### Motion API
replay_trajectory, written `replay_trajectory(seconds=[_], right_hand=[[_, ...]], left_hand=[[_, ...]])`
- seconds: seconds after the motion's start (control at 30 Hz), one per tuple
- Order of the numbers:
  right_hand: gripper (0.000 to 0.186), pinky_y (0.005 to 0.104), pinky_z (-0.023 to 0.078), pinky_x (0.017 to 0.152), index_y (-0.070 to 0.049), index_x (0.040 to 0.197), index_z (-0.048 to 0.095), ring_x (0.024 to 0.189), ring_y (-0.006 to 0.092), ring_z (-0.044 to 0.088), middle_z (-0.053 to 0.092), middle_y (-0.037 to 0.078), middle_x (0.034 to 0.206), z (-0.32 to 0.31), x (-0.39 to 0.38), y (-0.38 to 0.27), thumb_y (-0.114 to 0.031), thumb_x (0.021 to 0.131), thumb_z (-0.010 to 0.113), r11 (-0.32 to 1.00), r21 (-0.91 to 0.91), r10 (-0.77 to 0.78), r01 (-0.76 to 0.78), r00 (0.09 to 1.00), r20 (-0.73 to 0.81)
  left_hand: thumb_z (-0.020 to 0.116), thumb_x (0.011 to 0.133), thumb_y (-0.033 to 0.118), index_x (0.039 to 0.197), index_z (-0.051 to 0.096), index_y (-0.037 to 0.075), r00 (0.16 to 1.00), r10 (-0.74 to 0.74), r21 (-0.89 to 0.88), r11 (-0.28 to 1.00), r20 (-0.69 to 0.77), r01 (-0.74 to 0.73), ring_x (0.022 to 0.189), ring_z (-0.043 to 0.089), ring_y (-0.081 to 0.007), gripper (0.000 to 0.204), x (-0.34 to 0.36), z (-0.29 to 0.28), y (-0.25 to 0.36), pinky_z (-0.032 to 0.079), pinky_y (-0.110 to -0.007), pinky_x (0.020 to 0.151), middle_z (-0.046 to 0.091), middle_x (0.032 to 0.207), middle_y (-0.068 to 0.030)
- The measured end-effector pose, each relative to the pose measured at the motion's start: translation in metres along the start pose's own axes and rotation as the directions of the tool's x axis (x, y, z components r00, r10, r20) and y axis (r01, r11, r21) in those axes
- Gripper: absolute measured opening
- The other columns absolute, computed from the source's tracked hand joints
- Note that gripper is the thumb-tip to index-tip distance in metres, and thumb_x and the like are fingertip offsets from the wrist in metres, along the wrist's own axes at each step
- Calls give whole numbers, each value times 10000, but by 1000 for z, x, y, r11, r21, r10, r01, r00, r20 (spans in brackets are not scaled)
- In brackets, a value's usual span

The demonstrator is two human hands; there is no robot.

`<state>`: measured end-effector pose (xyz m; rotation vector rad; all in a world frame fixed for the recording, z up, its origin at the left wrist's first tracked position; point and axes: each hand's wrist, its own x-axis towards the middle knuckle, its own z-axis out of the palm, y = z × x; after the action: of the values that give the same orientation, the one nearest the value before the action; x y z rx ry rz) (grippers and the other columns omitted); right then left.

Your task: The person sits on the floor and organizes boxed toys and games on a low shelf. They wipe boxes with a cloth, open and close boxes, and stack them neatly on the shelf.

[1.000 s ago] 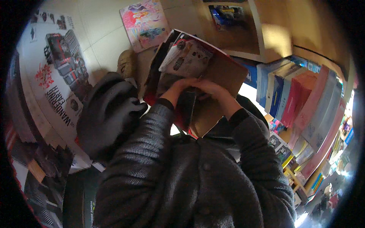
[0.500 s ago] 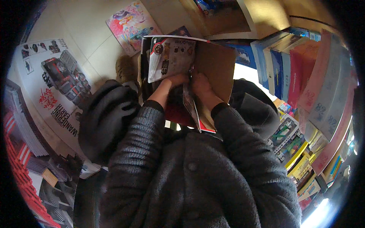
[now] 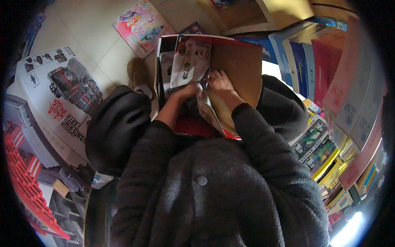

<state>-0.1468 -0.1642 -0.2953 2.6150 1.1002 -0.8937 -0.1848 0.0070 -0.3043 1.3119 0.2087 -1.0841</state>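
Note:
An opened cardboard box (image 3: 242, 66) rests across my lap, its brown inner side at the right and a red strip along its edge. Inside it, at the left, stands a white printed flap (image 3: 190, 59) with small machine pictures. My left hand (image 3: 187, 91) reaches into the box below that flap, fingers drawn together; what they hold, if anything, is hidden. A folded printed piece (image 3: 207, 109) slants down between my hands, with something shiny at its top. My right hand (image 3: 222, 83) lies against the brown cardboard, its fingers apart.
A large white box with a grey truck picture (image 3: 74, 84) lies to the left, near red and grey model parts (image 3: 31, 177). A colourful picture box (image 3: 142, 29) is on the tiled floor (image 3: 90, 37) ahead. Boxes and books (image 3: 329, 78) crowd the right side.
My right hand has come up out of the fold and its fingers have spread on the cardboard. The box appears slightly more opened toward the right, and the printed flap stands more upright.

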Motion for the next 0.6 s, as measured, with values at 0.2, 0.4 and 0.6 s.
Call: replay_trajectory(seconds=[0.2, 0.4, 0.6], right_hand=[[280, 364, 291, 944, -200, 1046, 601, 1158, 192, 379, 459, 41, 1207, 0, -8, 0, -217, 792, 485, 998, -67, 5, -8, 999, -47], [276, 351, 295, 938, -146, 1045, 598, 1126, 199, 409, 500, 59, 1155, 1, -12, -5, -176, 809, 457, 996, -69, -59, 58, 998, -8], [343, 383, 224, 1027, -147, 1142, 541, 1222, 223, 335, 456, 51, 1228, 22, -39, -32, -231, 824, 442, 997, 45, -68, 69, 997, -18]], left_hand=[[547, 725, 143, 998, 604, 30, 987, -125, 110, 985, -99, 135, 880, 507, -170, 301, -23, 5, 6, 386, -308, 805, 604, 949, -71], [524, 757, 171, 974, 599, 31, 996, 72, -127, 989, -54, -78, 897, 503, -179, 268, -65, 8, 29, 380, -294, 815, 585, 956, -68], [511, 787, 168, 924, 610, 42, 957, 244, -364, 887, -157, -285, 888, 502, -150, 210, -91, 21, 16, 380, -274, 798, 551, 934, -61]])
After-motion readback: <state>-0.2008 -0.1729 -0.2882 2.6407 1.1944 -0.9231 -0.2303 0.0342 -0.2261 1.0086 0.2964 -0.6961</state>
